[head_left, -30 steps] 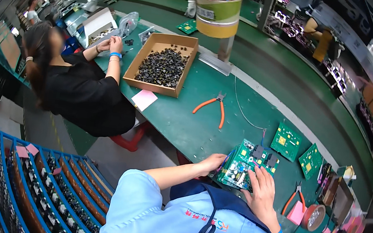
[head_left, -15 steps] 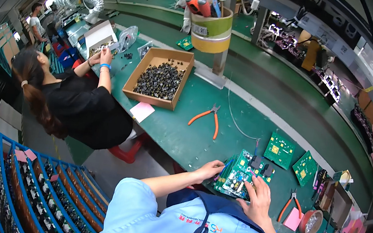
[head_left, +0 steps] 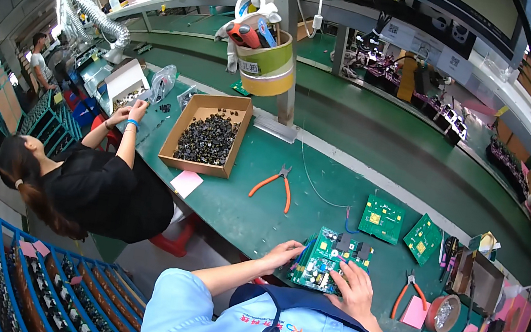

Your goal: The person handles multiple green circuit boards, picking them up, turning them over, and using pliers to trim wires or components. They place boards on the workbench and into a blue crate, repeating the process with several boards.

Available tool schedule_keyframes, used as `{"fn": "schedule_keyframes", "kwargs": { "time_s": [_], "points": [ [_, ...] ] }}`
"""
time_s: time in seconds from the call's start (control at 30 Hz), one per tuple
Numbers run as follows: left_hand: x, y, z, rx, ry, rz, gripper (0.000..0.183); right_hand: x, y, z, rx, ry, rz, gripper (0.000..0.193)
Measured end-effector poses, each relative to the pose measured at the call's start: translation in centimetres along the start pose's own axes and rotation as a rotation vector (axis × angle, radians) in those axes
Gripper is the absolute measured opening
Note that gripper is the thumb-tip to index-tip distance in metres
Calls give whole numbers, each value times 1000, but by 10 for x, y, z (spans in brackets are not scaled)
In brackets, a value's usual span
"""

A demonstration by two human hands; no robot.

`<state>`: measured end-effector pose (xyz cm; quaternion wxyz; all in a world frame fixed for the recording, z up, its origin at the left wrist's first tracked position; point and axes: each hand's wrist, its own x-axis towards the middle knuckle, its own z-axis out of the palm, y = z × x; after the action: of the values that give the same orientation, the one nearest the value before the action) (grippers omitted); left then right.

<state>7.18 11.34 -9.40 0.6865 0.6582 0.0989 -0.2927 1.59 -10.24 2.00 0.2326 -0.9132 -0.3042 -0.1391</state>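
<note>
A group of green circuit boards point(head_left: 317, 268), packed with components, stands close together at the near edge of the bench, in front of my body. My left hand point(head_left: 281, 255) grips the boards' left edge, its fingertips partly hidden behind them. My right hand point(head_left: 356, 293) holds the near right side of the front board, fingers over its face and thumb low by the edge. Just beyond lie two more green boards, one squarish point(head_left: 381, 218) and one turned point(head_left: 423, 239). Orange-handled cutters point(head_left: 274, 186) lie open to the left; another orange-handled pair point(head_left: 409, 291) is right of my right hand.
A cardboard box point(head_left: 231, 161) of small black parts stands left of centre. Beside it a co-worker point(head_left: 99, 190) handles small parts. A tool holder point(head_left: 268, 71) hangs on a post. Right lie pink paper point(head_left: 414, 314), a round tub point(head_left: 443, 312) and an open box point(head_left: 479, 281). A blue rack point(head_left: 60, 273) stands lower left.
The whole view has shifted, moving the bench items left and, mostly, down in the picture. Both hands keep their places on the boards. The co-worker's hands are still together near the white box.
</note>
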Motion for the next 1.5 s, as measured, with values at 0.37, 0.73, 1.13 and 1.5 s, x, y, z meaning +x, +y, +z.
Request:
{"fn": "schedule_keyframes", "kwargs": {
  "time_s": [0.37, 0.73, 1.13, 1.5],
  "points": [
    [8, 3, 0, -211, 5, -92, 33, -11, 11, -10, 54, 20, 53, 49],
    [10, 17, 15, -275, -205, -127, 28, -21, 17, -12, 68, 35, 73, 51],
    [18, 4, 21, -369, -379, -127, 21, -21, 15, -14, 96, 43, 127, 53],
    [24, -9, 26, -494, -364, -157, 22, -19, 11, -15, 34, 17, 87, 55]
  ]
}}
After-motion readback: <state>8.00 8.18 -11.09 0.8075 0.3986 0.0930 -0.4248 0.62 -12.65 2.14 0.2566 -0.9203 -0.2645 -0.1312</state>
